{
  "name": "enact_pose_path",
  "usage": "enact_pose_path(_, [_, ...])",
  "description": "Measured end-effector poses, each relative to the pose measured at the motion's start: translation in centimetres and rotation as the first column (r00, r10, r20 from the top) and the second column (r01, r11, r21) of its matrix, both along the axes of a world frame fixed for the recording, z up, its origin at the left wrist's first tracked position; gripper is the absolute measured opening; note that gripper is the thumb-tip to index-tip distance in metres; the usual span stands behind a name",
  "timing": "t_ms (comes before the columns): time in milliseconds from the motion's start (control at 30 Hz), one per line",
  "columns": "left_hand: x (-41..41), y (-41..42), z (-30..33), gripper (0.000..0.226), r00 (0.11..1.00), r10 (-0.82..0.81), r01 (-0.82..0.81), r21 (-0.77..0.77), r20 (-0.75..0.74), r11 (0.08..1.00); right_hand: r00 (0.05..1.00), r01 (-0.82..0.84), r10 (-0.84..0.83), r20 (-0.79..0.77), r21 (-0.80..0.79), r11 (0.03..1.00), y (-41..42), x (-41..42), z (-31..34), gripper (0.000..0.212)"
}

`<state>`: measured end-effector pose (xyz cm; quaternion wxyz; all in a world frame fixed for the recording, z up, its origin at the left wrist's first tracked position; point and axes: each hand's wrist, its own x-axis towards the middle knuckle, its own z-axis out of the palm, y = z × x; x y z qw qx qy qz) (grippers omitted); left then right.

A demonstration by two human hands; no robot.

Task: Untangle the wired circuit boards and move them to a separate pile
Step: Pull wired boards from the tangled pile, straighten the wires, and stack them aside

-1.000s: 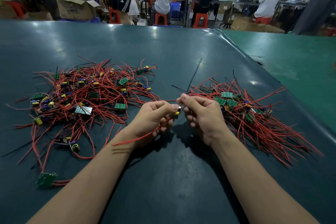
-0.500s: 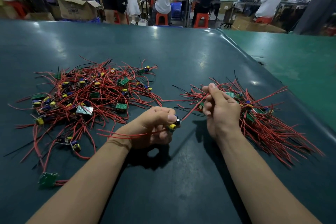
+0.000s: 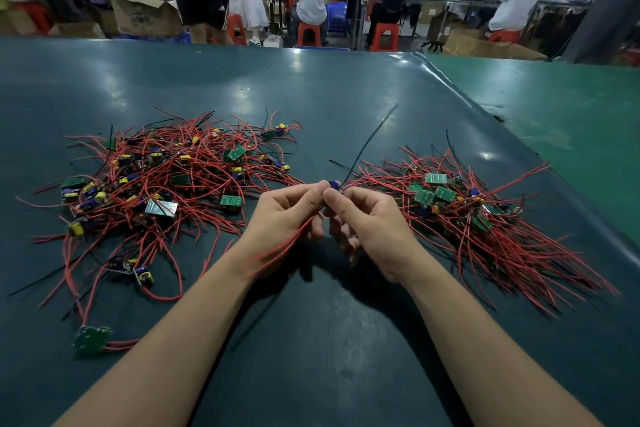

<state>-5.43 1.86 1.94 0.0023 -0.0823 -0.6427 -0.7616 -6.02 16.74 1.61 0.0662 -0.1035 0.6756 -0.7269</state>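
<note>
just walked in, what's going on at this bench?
A person is sorting wired circuit boards by hand. Both hands, left hand and right hand, pinch one small board between them above the table, its red wires trailing under the left palm. A tangled pile lies to the left, a tidier pile to the right. One loose board sits nearer the person.

Smooth, slightly glossy dark teal mat [image 3: 311,97] reflecting overhead light. On it, red plastic-insulated wires [image 3: 194,184] and green circuit boards [image 3: 435,178]; beyond its far edge, a matt cardboard box [image 3: 145,15] and orange plastic stools [image 3: 309,34].
</note>
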Motion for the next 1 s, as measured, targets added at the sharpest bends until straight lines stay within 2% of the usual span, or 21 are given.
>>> enact_pose_path(67, [-0.1,-0.1,0.1,0.029,1.0,0.007,-0.006,-0.054,0.007,0.999,0.999,-0.024,0.025,-0.022,0.026,0.999,0.1,0.1,0.1,0.031])
enact_pose_path(133, [-0.6,-0.1,0.2,0.036,0.997,0.043,-0.046,0.041,0.064,0.998,0.996,0.029,-0.03,-0.081,-0.013,0.999,0.1,0.1,0.2,0.021])
enact_pose_path(233, [-1.0,0.0,0.2,0.034,0.981,0.133,-0.159,0.202,0.138,0.966,0.953,0.2,-0.224,-0.204,-0.132,0.971,0.4,-0.1,0.5,0.019])
enact_pose_path(333, [-1.3,-0.2,0.0,0.03,0.962,0.248,-0.267,0.205,0.111,0.942,0.854,0.411,-0.46,-0.242,-0.228,0.883,0.6,-0.4,0.7,0.018])
enact_pose_path(400, [-1.5,-0.5,-0.1,0.032,0.931,0.354,-0.364,0.181,0.086,0.914,0.752,0.568,-0.637,-0.167,-0.326,0.756,0.9,-0.7,0.7,0.016])
enact_pose_path(467, [-1.6,-1.1,-0.3,0.034,0.867,0.497,-0.496,0.035,-0.044,0.868,0.713,0.658,-0.699,0.061,-0.405,0.635,1.3,-1.2,0.8,0.012])
enact_pose_path(500, [-1.6,-1.4,-0.5,0.034,0.811,0.56,-0.58,-0.101,-0.17,0.809,0.72,0.675,-0.667,0.189,-0.412,0.612,1.5,-1.4,0.7,0.013])
enact_pose_path(533, [-1.5,-1.7,-0.7,0.031,0.745,0.584,-0.661,-0.247,-0.322,0.708,0.735,0.675,-0.617,0.282,-0.4,0.621,1.6,-1.5,0.6,0.014])
enact_pose_path(600, [-1.4,-2.3,-1.1,0.018,0.625,0.52,-0.78,-0.458,-0.582,0.426,0.774,0.632,-0.548,0.316,-0.35,0.691,1.4,-1.4,0.4,0.016])
enact_pose_path(633, [-1.4,-2.6,-1.3,0.015,0.606,0.487,-0.792,-0.53,-0.629,0.302,0.797,0.603,-0.536,0.278,-0.32,0.731,1.2,-1.3,0.3,0.017])
enact_pose_path(700, [-1.7,-3.3,-1.5,0.031,0.644,0.506,-0.714,-0.689,-0.574,0.128,0.836,0.549,-0.516,0.188,-0.26,0.794,0.6,-1.2,0.4,0.018])
enact_pose_path(733, [-1.9,-3.7,-1.5,0.038,0.666,0.532,-0.653,-0.753,-0.522,0.078,0.85,0.527,-0.502,0.16,-0.238,0.816,0.5,-1.1,0.4,0.018])
enact_pose_path(800, [-2.0,-4.3,-1.5,0.043,0.695,0.552,-0.574,-0.818,-0.461,0.041,0.871,0.491,-0.471,0.14,-0.205,0.846,0.3,-0.9,0.5,0.018])
enact_pose_path(1000, [-2.2,-4.7,-1.1,0.038,0.687,0.572,-0.546,-0.838,-0.448,-0.001,0.91,0.412,-0.406,0.087,-0.082,0.907,0.2,-0.3,0.4,0.02])
